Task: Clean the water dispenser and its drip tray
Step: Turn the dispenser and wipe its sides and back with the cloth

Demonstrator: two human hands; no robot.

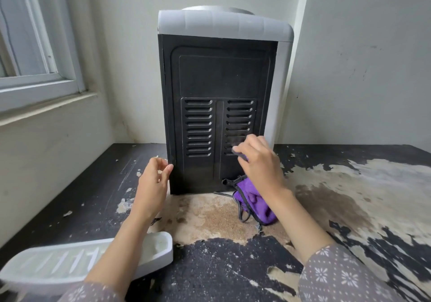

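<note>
1. Water dispenser stands upright on the desk, in the corner, black back panel facing the camera. Grey top and grey right side show.
2. Back panel has two columns of vent slots in its lower half.
3. Right hand is at the lower right vent column, grip closed around a purple cloth. A corner of it sticks out past the fingertips against the slots; the rest hangs below the wrist down to the desk.
4. Cloth has dark edging; it drapes just in front of the dispenser's bottom right corner.
5. Left hand is at the dispenser's lower left edge, grip loose, fingers lightly curled, holding nothing. Fingertips sit right at the panel edge; cannot tell if they touch it.
6. Drip tray is off the dispenser, lying on the desk at near left, well apart from the unit, partly hidden by the left forearm. White, slotted top, blurred.
7. Desk surface is black with large peeled patches showing bare tan material, flakes scattered around.
8. Window at left, white frame. Pale walls behind.
9. Both sleeves grey with a small white floral print.
</note>
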